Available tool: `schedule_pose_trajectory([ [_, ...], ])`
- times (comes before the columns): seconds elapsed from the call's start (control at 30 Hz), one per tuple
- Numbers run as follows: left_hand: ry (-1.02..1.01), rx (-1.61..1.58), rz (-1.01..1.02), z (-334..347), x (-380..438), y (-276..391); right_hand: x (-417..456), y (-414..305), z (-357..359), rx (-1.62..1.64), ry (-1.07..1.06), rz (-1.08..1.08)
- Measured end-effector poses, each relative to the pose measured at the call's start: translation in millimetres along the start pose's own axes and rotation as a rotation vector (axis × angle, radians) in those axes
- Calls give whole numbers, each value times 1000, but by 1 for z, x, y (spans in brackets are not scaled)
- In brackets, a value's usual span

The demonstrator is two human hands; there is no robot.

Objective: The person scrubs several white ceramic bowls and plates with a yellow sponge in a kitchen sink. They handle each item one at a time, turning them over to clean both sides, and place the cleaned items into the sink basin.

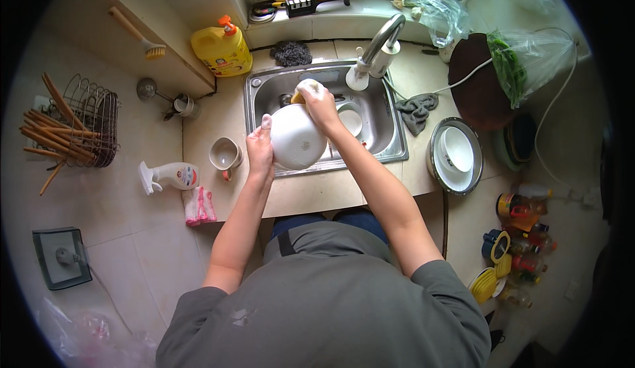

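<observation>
A white plate or shallow bowl is held tilted over the stainless-steel sink, its underside with a small mark facing up. My left hand grips its left edge, thumb on top and soapy. At the plate's far right edge, my right hand, covered in suds, presses a yellow sponge against it. Most of the sponge is hidden by the fingers. Beneath, a white bowl sits in the sink, and other items there are partly covered by my hands and the plate. The faucet arches over the back right corner.
Left of the sink stand a mug, a spray bottle and a folded cloth. Behind are a yellow detergent jug and a dark scouring pad. To the right lie a grey rag and a metal basin holding white bowls.
</observation>
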State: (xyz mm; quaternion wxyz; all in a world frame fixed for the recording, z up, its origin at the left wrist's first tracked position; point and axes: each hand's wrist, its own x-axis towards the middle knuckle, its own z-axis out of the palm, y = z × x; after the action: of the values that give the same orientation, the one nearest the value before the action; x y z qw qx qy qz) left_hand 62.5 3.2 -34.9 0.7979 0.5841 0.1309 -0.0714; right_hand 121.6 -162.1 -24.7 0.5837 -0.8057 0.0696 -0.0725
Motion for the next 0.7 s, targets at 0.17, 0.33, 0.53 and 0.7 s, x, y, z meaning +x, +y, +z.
schedule_pose_trajectory([
  [0.17, 258, -239, 52, 23, -4, -4, -33, 25, -3, 68, 19, -388],
  [0.33, 122, -65, 22, 14, -7, -32, -52, -8, -3, -258, -175, -801],
  [0.53, 296, -234, -35, 25, -17, -26, -51, 11, -15, -222, -29, -524],
  [0.7, 343, -264, 30, 29, -14, -28, -63, 5, 4, -271, 39, -639],
])
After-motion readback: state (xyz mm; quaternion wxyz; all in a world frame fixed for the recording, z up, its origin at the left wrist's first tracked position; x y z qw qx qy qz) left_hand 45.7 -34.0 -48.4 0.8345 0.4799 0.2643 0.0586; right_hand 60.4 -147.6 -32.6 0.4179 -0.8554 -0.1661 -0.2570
